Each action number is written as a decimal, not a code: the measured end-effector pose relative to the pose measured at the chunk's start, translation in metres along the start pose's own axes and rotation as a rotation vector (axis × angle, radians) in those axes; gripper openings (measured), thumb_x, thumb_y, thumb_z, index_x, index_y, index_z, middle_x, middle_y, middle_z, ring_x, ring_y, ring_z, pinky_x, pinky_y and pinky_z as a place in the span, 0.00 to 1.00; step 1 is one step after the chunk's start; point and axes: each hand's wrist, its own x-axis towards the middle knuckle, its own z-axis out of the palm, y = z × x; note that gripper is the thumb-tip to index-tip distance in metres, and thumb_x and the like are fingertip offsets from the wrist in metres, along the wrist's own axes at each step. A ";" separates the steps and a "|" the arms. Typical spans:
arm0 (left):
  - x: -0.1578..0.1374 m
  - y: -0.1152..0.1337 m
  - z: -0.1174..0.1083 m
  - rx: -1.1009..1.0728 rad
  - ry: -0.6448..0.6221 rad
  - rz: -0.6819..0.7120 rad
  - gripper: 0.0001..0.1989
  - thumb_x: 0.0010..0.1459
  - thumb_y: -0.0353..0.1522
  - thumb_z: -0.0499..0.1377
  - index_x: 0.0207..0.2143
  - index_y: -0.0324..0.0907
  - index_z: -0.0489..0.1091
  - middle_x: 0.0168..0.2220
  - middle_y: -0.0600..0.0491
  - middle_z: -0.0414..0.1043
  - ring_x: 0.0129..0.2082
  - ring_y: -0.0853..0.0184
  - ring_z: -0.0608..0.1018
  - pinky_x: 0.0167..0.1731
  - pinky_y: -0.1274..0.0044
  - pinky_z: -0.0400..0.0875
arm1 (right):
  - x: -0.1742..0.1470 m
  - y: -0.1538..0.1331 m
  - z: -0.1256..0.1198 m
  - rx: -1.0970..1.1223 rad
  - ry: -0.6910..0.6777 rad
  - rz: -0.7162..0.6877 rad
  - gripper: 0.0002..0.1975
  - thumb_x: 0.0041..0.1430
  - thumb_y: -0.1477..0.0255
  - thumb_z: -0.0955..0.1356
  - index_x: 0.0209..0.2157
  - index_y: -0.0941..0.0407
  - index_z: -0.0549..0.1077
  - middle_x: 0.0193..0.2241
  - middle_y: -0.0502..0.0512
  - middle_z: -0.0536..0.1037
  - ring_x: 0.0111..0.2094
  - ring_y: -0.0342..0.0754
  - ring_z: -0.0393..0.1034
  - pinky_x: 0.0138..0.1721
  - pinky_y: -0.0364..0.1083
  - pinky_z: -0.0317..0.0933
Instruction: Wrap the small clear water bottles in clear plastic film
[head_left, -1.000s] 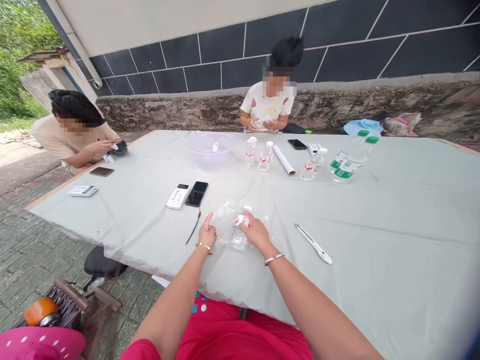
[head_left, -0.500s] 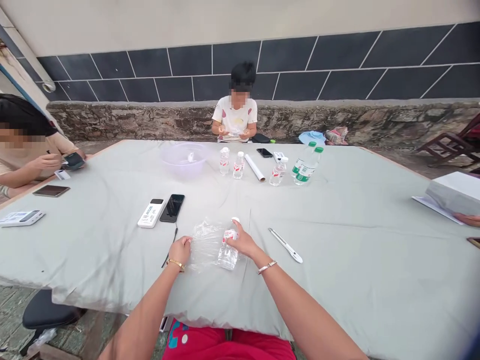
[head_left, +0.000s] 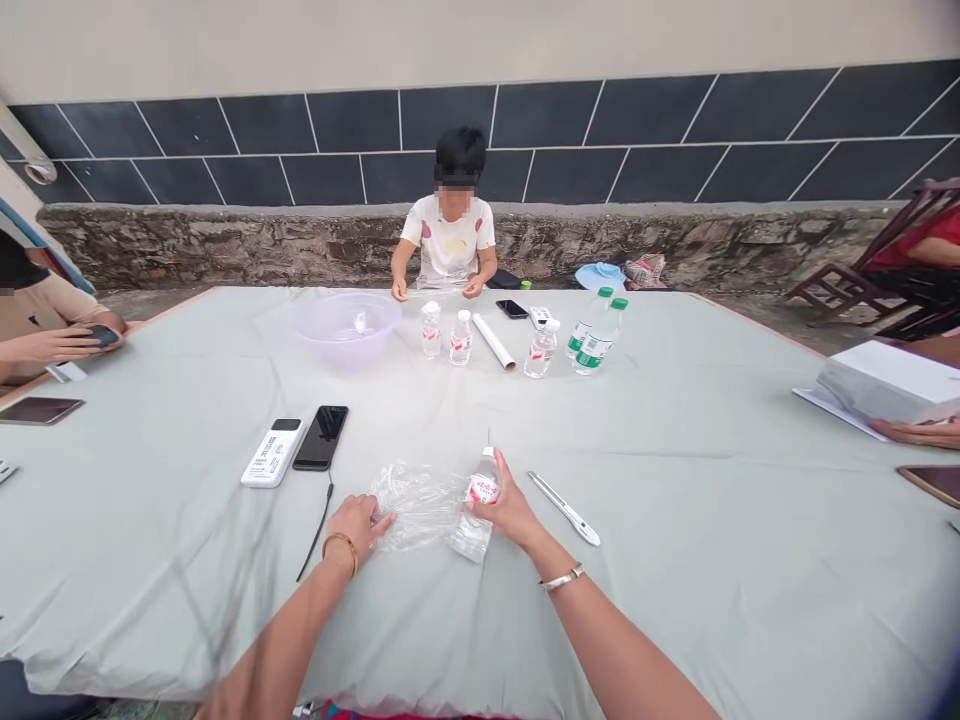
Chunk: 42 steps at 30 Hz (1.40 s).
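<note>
My right hand (head_left: 511,508) is wrapped round a small clear water bottle (head_left: 475,522) with a white cap and a red-and-white label. The bottle leans slightly, its base at the right part of a crumpled sheet of clear plastic film (head_left: 416,505). At the film's left edge, my left hand (head_left: 361,524) has its fingers and thumb closed on the plastic; the fingertips are partly hidden. A white utility knife (head_left: 564,508) lies to the right of my right hand. Left of the film are a black phone (head_left: 321,437) with a strap and a white power bank (head_left: 273,453).
Across the cloth-covered table (head_left: 712,560) a person (head_left: 450,240) holds clear film. Before them stand a purple basin (head_left: 349,345), several bottles (head_left: 460,340) and a white roll (head_left: 494,342). Another person (head_left: 52,310) sits at left. A hand at right touches a white box (head_left: 896,380).
My right hand has shifted the bottle slightly right across the film. My left hand has lowered onto the film's edge. The camera view has turned a little, and the person opposite has spread their hands.
</note>
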 end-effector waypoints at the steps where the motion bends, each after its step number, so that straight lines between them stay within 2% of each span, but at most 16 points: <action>1: -0.001 0.000 0.002 0.011 0.003 -0.005 0.17 0.56 0.46 0.50 0.26 0.43 0.65 0.28 0.50 0.70 0.36 0.62 0.70 0.31 0.76 0.57 | 0.003 0.003 -0.002 0.049 0.047 -0.017 0.52 0.45 0.66 0.70 0.63 0.51 0.32 0.58 0.62 0.57 0.58 0.52 0.55 0.50 0.48 0.59; 3: -0.003 0.001 0.004 0.028 0.004 -0.027 0.17 0.57 0.45 0.49 0.26 0.43 0.65 0.29 0.50 0.70 0.36 0.62 0.70 0.31 0.75 0.57 | 0.010 0.004 -0.005 0.085 0.164 -0.081 0.52 0.46 0.67 0.69 0.62 0.50 0.30 0.59 0.62 0.53 0.60 0.52 0.50 0.54 0.50 0.54; 5: -0.004 0.002 0.006 0.040 0.010 -0.026 0.16 0.57 0.45 0.49 0.27 0.43 0.65 0.30 0.51 0.70 0.37 0.62 0.70 0.32 0.75 0.57 | 0.019 0.000 -0.005 0.004 0.256 -0.192 0.49 0.47 0.68 0.69 0.62 0.49 0.33 0.60 0.60 0.51 0.61 0.53 0.47 0.57 0.51 0.52; 8: -0.004 0.001 0.008 0.062 0.025 -0.004 0.16 0.59 0.43 0.46 0.29 0.43 0.65 0.30 0.50 0.70 0.36 0.62 0.69 0.32 0.75 0.58 | 0.031 -0.006 0.000 -0.150 0.235 -0.323 0.42 0.50 0.69 0.67 0.62 0.48 0.40 0.61 0.59 0.47 0.61 0.54 0.48 0.55 0.52 0.55; 11: -0.003 -0.001 0.010 0.107 0.030 0.022 0.17 0.61 0.41 0.44 0.28 0.43 0.65 0.29 0.50 0.70 0.35 0.62 0.69 0.32 0.74 0.59 | 0.038 -0.004 0.005 -0.191 0.203 -0.341 0.41 0.52 0.68 0.66 0.62 0.48 0.39 0.61 0.60 0.44 0.61 0.56 0.48 0.53 0.54 0.57; 14: -0.004 -0.003 0.012 0.150 0.066 0.021 0.18 0.62 0.38 0.42 0.26 0.43 0.66 0.29 0.49 0.69 0.34 0.62 0.69 0.33 0.73 0.60 | 0.041 0.004 0.004 -0.157 0.288 -0.305 0.48 0.51 0.67 0.68 0.62 0.53 0.31 0.61 0.64 0.44 0.62 0.57 0.41 0.56 0.56 0.53; 17: -0.005 -0.007 0.014 0.165 0.225 0.042 0.16 0.60 0.37 0.46 0.25 0.42 0.68 0.38 0.45 0.69 0.40 0.60 0.68 0.38 0.71 0.62 | 0.039 0.014 0.000 -0.095 0.358 -0.273 0.53 0.50 0.65 0.69 0.62 0.54 0.25 0.62 0.65 0.44 0.63 0.57 0.38 0.57 0.57 0.50; 19: -0.007 -0.010 0.016 0.166 0.363 0.090 0.13 0.58 0.35 0.49 0.26 0.41 0.69 0.45 0.44 0.67 0.45 0.58 0.66 0.43 0.69 0.61 | 0.037 0.019 -0.001 -0.072 0.360 -0.292 0.53 0.50 0.64 0.69 0.62 0.52 0.24 0.62 0.64 0.45 0.63 0.57 0.40 0.57 0.58 0.50; 20: -0.007 -0.012 0.016 0.165 0.410 0.120 0.11 0.57 0.34 0.50 0.27 0.41 0.70 0.45 0.44 0.67 0.46 0.57 0.66 0.44 0.68 0.60 | 0.036 0.021 0.000 -0.070 0.352 -0.323 0.52 0.50 0.64 0.69 0.62 0.51 0.25 0.61 0.64 0.46 0.63 0.57 0.41 0.57 0.59 0.50; 22: -0.008 -0.012 0.018 0.160 0.439 0.172 0.09 0.56 0.32 0.51 0.29 0.41 0.70 0.38 0.46 0.70 0.41 0.59 0.68 0.42 0.68 0.61 | 0.033 0.021 0.003 -0.084 0.328 -0.414 0.51 0.50 0.63 0.69 0.62 0.50 0.28 0.60 0.63 0.49 0.62 0.58 0.43 0.57 0.59 0.51; 25: -0.008 -0.004 0.020 0.148 0.392 0.222 0.10 0.58 0.32 0.50 0.26 0.41 0.68 0.26 0.51 0.69 0.31 0.63 0.69 0.38 0.70 0.60 | 0.033 0.020 0.008 -0.106 0.319 -0.505 0.50 0.50 0.64 0.69 0.62 0.47 0.29 0.60 0.62 0.50 0.61 0.58 0.46 0.56 0.60 0.53; 29: -0.005 0.017 0.025 0.105 0.299 0.287 0.11 0.59 0.32 0.50 0.24 0.41 0.66 0.23 0.54 0.68 0.27 0.67 0.69 0.36 0.73 0.57 | 0.047 0.021 0.006 -0.094 0.409 -0.421 0.52 0.48 0.64 0.70 0.62 0.47 0.29 0.60 0.60 0.51 0.61 0.59 0.48 0.55 0.59 0.54; 34: -0.004 0.035 0.030 0.112 0.213 0.403 0.13 0.60 0.30 0.48 0.23 0.41 0.65 0.23 0.54 0.68 0.27 0.67 0.68 0.34 0.73 0.55 | 0.098 0.025 -0.009 -0.153 0.539 -0.404 0.48 0.48 0.63 0.69 0.63 0.52 0.36 0.59 0.63 0.53 0.60 0.59 0.47 0.56 0.60 0.52; 39: -0.007 0.037 0.032 0.099 0.205 0.458 0.13 0.58 0.28 0.48 0.22 0.41 0.64 0.22 0.55 0.66 0.25 0.68 0.65 0.33 0.73 0.54 | 0.152 0.017 -0.021 -0.070 0.537 -0.155 0.52 0.44 0.63 0.70 0.63 0.56 0.36 0.56 0.67 0.58 0.56 0.59 0.55 0.52 0.57 0.57; 42: -0.007 0.037 0.035 0.084 0.229 0.466 0.13 0.57 0.27 0.48 0.21 0.41 0.63 0.21 0.55 0.64 0.24 0.69 0.63 0.32 0.73 0.54 | 0.157 0.019 -0.021 -0.029 0.553 -0.082 0.53 0.42 0.62 0.71 0.63 0.57 0.39 0.53 0.68 0.61 0.53 0.59 0.58 0.50 0.56 0.59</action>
